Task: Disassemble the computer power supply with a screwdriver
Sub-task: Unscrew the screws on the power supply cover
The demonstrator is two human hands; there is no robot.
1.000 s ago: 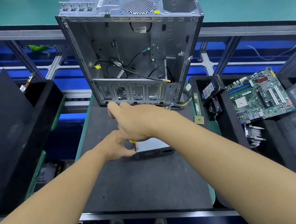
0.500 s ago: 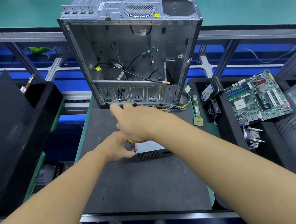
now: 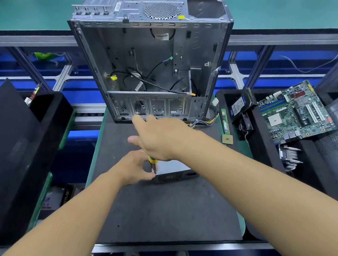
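The silver power supply (image 3: 170, 168) lies on the dark mat (image 3: 165, 211), its vented side facing me and most of its top hidden by my hands. A screwdriver (image 3: 153, 163) with a yellow-green handle stands upright at its left near corner. My right hand (image 3: 165, 137) sits on top of the handle and holds it in the palm, with thumb and forefinger stretched out to the left. My left hand (image 3: 133, 168) pinches the dark shaft just above the casing.
An emptied metal computer case (image 3: 154, 64) with loose cables stands right behind the power supply. To the right are a RAM stick (image 3: 225, 119), a CPU chip (image 3: 227, 139), and a black bin (image 3: 251, 144) carrying a motherboard (image 3: 295, 111). Black bins (image 3: 13, 151) flank the left.
My right hand has turned over the screwdriver handle, its thumb and forefinger spreading outward. The left hand stays at the shaft. The power supply has not moved.
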